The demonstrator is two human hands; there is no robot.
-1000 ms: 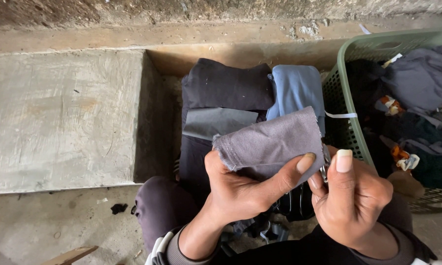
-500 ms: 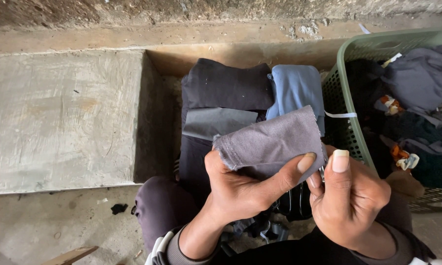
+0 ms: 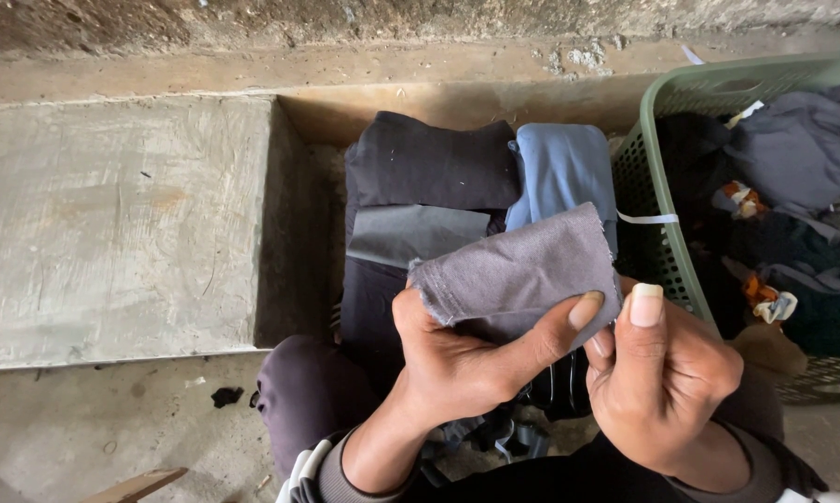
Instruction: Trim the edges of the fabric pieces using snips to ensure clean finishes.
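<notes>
The left hand (image 3: 457, 368) holds the grey cloth piece (image 3: 518, 275) from below, with the thumb pressed on its lower right edge. The right hand (image 3: 662, 382) is closed on the right lower corner of the same cloth, so the 2 hands are close together, almost touching.

The cloth is a small folded rectangle, grey-purple, with a frayed left edge. Its long axis goes from lower left to upper right, and the right end is tilted up. It is held above the person's lap.

Just behind it lie 3 folded clothes: a black one (image 3: 434, 163), a dark grey one (image 3: 410, 233) and a blue one (image 3: 564, 168). On the right stands a green basket (image 3: 653, 177) with dark clothes. On the left is a concrete slab (image 3: 112, 224).
</notes>
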